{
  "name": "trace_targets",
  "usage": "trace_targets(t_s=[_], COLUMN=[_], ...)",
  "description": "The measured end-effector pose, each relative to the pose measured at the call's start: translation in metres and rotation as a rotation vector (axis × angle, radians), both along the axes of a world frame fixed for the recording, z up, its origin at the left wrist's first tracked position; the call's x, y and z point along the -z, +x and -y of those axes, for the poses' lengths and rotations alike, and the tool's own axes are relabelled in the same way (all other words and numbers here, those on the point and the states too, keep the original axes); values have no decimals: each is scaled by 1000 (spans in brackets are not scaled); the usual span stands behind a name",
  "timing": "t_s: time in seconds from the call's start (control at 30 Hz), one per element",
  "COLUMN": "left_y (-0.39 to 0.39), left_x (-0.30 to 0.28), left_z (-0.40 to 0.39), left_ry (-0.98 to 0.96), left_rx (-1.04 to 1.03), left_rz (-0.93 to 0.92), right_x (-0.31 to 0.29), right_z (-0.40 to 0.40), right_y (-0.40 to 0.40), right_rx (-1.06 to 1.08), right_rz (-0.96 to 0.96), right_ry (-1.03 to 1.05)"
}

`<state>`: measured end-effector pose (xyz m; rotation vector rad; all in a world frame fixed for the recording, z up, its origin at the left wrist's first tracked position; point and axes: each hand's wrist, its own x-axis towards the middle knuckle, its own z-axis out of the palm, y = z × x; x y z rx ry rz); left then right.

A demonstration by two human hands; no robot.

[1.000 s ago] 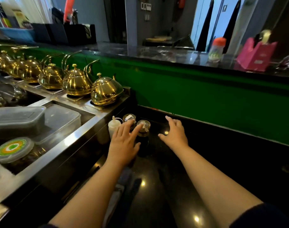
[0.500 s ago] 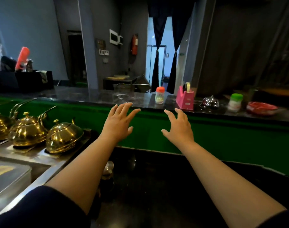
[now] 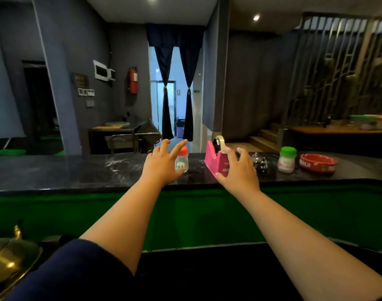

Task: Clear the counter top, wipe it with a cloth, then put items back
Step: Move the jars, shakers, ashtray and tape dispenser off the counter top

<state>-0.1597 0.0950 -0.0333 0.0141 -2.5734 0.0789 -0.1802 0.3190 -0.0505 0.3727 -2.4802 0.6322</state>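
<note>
1. Hands first: your left hand and right hand are both spread and gripping nothing. A second ago they hovered low over the condiment jars; now they're up at the raised counter top.
2. Left fingers sit just in front of the orange-capped bottle, right ones at the pink tape dispenser. Can't tell if they're touching yet.
3. So clearing looks barely started: the green-capped jar and red ashtray are further right, no cloth in sight.
</note>
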Motion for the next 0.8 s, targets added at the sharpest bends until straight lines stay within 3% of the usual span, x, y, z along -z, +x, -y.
trace_targets(t_s=[0.13,0.23,0.47,0.63,0.8], left_y=[-35,-48,-41,-14,3], left_x=[2,8,11,-2,5], left_z=[-7,-14,-37,-73,-99], left_ry=[406,567,673,746,758], left_rx=[147,171,191,247,242], left_rz=[116,95,-66,-219,-244], right_x=[4,8,4,0,3], right_z=[-5,-12,-45,-71,-86], right_y=[-20,-28,-44,-73,-98], right_rx=[7,2,66,183,164], right_rz=[-28,-78,-103,164,353], right_ry=[-76,-120,-217,-179,-210])
